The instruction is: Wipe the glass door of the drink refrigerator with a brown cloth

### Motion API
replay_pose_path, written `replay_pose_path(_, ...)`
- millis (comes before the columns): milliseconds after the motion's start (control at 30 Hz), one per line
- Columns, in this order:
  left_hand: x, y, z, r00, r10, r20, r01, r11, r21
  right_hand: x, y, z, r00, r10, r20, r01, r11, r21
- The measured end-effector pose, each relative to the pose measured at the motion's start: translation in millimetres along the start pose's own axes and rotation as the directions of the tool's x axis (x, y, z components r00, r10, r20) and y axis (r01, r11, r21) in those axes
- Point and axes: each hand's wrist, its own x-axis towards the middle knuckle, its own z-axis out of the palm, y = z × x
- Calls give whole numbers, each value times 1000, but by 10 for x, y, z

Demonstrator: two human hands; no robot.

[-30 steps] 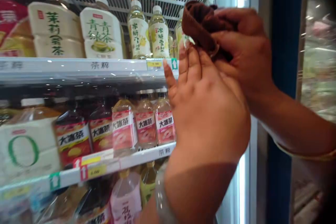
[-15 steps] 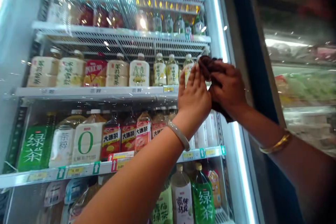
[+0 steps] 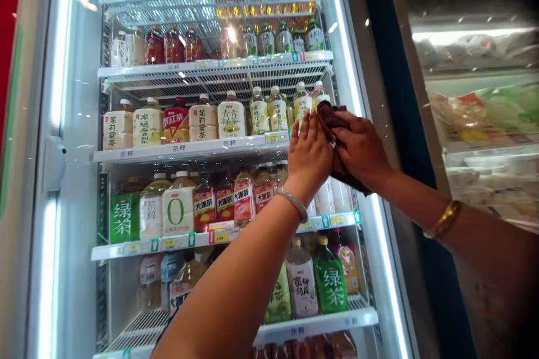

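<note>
My right hand [image 3: 365, 148] grips the brown cloth [image 3: 332, 115] before the drinks cooler [image 3: 82, 95], beside my flat-open left hand [image 3: 309, 151]; I'd judge it light, limp, best held by its bunched folds.

Rows of bottled drinks [image 3: 231, 115] on white shelves [image 3: 202, 150], dark blue strip [image 3: 406, 162] at right, bagged goods [image 3: 471, 115] beyond, red panel [image 3: 7, 28] at left

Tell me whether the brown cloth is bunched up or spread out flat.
Bunched up: the brown cloth is crumpled into thick folds at the fingers of the right hand, and a loose part hangs below that hand.
</note>
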Motion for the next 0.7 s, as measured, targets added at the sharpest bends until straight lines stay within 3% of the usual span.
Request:
replay_pose_path(200, -179, -1, 14, 1000, -4, -7, 4, 1000, 0, -215, -107, 18, 984, 159, -81, -163, 985, -56)
replay_pose_path(367, -248, 30, -1, 999, -43, 0, 43, 999, 34, -209, -233, 81, 998, 43, -38, -45, 997, -60)
replay_pose_path(567, -261, 36, -19, 999, -37, 13, 37, 999, -3, -353, -230, 78, 974, 190, -120, -210, 961, -179)
replay_pose_path(700, -257, 29, -5, 999, -42, 31, 43, 999, -24, -428, -409, 152, 981, 162, -107, -178, 971, -162)
